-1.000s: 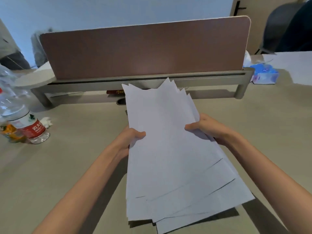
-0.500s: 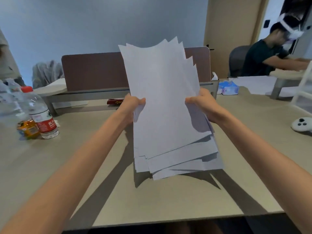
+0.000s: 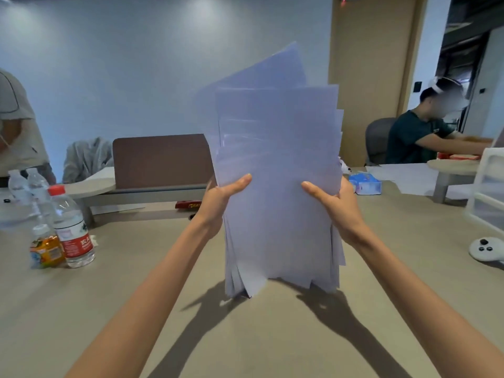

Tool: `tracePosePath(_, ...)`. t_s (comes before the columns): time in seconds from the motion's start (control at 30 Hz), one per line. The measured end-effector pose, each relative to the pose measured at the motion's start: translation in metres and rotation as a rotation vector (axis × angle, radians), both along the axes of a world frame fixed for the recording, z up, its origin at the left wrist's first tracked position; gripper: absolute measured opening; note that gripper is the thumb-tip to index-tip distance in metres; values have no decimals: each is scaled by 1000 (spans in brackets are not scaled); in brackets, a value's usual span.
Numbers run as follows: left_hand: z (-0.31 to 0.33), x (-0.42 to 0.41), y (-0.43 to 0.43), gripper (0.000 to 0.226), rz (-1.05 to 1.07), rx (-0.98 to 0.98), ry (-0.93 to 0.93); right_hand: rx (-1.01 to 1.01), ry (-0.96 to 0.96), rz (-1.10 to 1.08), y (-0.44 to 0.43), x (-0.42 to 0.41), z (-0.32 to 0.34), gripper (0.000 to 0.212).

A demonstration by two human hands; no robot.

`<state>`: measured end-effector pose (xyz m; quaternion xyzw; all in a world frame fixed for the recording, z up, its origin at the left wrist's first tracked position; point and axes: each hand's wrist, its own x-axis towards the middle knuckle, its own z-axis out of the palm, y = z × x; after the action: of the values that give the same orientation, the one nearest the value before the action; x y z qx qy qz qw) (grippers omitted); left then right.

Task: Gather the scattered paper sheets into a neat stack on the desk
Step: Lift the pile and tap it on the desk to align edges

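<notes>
From the head camera, the person holds a bundle of white paper sheets upright over the middle of the desk. The left hand clamps the bundle's left edge, thumb lying across the front sheet and the other fingers hidden behind the paper. The right hand grips the right edge the same way, thumb on the front, fingers wrapped round the back. The sheets are uneven: top corners fan out at different heights and angles, and the bottom edges are jagged; they are at or just above the tabletop, and I cannot tell whether they touch it.

Near the desk's left edge stand a red-labelled water bottle and, just beside it, a small orange drink bottle. A brown divider panel rises along the far edge. Toward the far right lies a blue tissue pack, and a white controller rests at the right edge.
</notes>
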<state>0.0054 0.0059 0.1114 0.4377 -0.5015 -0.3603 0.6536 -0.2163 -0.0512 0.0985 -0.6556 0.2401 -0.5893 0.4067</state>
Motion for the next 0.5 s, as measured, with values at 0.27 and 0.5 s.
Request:
tracePosePath(0.27, 19, 27, -4, 55, -88, 41, -91, 163, 62, 212, -36, -33, 23, 48)
tracePosePath(0.5, 47, 29, -12, 41, -272, 85, -214, 200, 167, 299, -44, -30, 36, 53)
